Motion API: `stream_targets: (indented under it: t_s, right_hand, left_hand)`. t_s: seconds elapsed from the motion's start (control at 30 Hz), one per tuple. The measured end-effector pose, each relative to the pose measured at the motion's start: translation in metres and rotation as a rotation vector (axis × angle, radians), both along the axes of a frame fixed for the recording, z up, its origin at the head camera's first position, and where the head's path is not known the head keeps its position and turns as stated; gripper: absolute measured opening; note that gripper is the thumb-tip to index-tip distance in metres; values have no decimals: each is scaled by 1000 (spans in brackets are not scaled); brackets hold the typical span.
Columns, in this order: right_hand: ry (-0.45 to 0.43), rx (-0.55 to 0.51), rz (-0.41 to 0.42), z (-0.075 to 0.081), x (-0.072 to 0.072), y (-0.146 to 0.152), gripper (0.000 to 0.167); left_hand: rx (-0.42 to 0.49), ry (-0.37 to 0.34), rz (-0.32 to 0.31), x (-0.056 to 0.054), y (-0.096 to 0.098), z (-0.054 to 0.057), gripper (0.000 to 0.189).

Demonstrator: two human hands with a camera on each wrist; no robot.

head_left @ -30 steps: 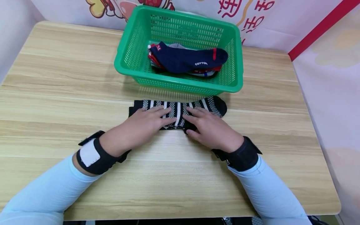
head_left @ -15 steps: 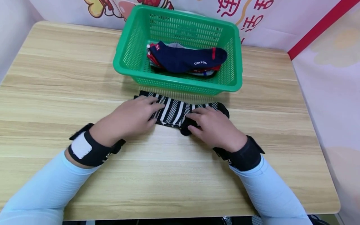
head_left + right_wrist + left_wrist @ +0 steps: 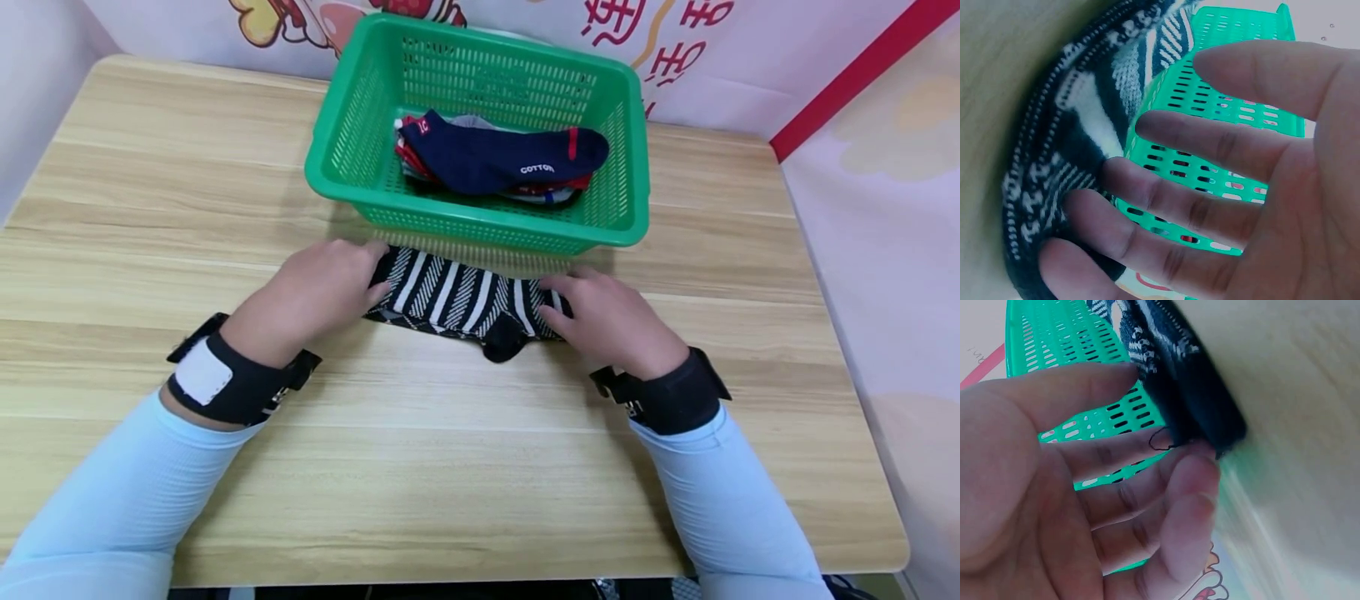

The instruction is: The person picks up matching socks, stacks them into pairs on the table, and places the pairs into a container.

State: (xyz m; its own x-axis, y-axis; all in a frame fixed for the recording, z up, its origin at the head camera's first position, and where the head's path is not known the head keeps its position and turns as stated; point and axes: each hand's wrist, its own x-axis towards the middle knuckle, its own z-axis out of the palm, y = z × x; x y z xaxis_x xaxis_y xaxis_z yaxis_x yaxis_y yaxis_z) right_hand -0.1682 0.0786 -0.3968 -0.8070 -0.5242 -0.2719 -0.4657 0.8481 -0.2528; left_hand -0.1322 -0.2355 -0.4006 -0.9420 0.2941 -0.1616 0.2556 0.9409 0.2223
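Note:
A pair of black-and-white striped socks (image 3: 457, 293) lies stacked flat on the table, dark toes to the right and a black heel bulging toward me. At the cuff end, my left hand (image 3: 311, 287) holds the edge between thumb and curved fingers. In the left wrist view, the dark cuff (image 3: 1200, 406) shows a loose thread loop near the fingertips. My right hand (image 3: 611, 317) rests on the foot end and hides the toes. Its fingers are spread and only slightly bent in the right wrist view, with the fingertips (image 3: 1082, 206) against the striped knit.
Just behind the socks stands a green plastic basket (image 3: 480, 218). Inside lies a pile of folded socks, topped by a navy sock (image 3: 502, 158) with "COTTON" lettering. The wooden table (image 3: 450, 492) backs onto a printed wall panel (image 3: 735, 67).
My left hand has slid left to the cuff end, and my right hand has shifted right toward the toes. The socks' cuff end has moved up toward the basket, leaving them slanted.

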Motion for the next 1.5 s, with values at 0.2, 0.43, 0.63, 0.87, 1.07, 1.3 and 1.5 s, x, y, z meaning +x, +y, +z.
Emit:
stream_targets:
  t_s: [0.2,0.43,0.63,0.87,1.07,1.3,1.5]
  right_hand:
    - [-12,-2,-4,-4,-1,-1,44]
    - [-18,3,-1,-6,-2,-1,45]
    - [-15,8,-3,-7,-2,-1,44]
    - [-9,18,0,-8,-2,-2,44]
    - [-7,23,4,-8,-2,-3,44]
    - [-2,24,2,-8,-2,-3,44]
    - [4,22,0,-9,-2,-4,44]
  left_hand:
    - [52,18,-10,0,2,2,47]
    - [115,73,1,4,3,13,47]
    - [80,79,37,8,6,25,41]
    - [14,86,-6,12,2,27,35]
    - [-24,80,-20,14,0,28,35]
    - [-43,51,-41,13,0,22,34]
    - [-68,-6,-38,11,2,15,35]
